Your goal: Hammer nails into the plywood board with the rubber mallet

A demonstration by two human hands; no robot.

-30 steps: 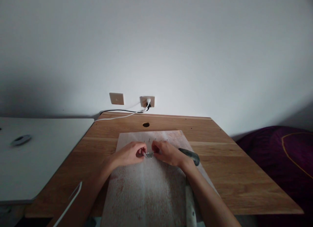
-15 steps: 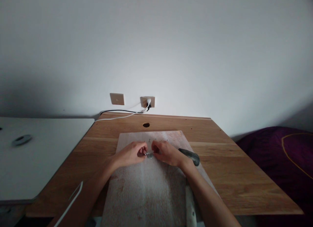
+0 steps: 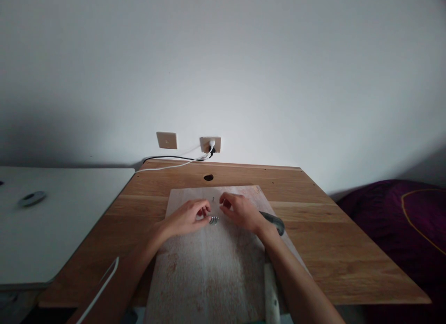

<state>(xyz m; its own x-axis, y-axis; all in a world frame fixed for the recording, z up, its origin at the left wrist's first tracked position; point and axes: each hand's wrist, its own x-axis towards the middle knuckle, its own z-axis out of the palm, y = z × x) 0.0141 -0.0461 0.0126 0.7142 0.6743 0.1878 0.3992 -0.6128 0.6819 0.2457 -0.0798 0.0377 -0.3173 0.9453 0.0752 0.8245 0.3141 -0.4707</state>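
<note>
Several small metal nails or screws (image 3: 213, 220) lie fanned out on the whitish wooden board (image 3: 209, 268). Just left of them is my left hand (image 3: 193, 214), its thumb tip close beside or touching the fan. Thumb and fingers are apart there, with nothing visible between them. To the right and slightly farther back, my right hand (image 3: 240, 211) hovers with loosely bent, parted fingers, also holding nothing I can see. One small nail-like piece (image 3: 213, 199) stands near the board's far edge. A dark hammer-like head (image 3: 275, 222) lies by my right wrist, partly hidden by my forearm.
The board rests on a brown wooden table (image 3: 331, 249). A pale handle (image 3: 271, 291) lies along the board's right side. White and black cables (image 3: 174, 166) run to a wall socket (image 3: 216, 145). A white table (image 3: 69, 221) adjoins at left; a purple cushion-like thing (image 3: 393, 221) is at right.
Both hands have loosened their fingers and drawn slightly away from the fanned pieces. The right hand has shifted a little right and farther back; the fan now shows more fully.
</note>
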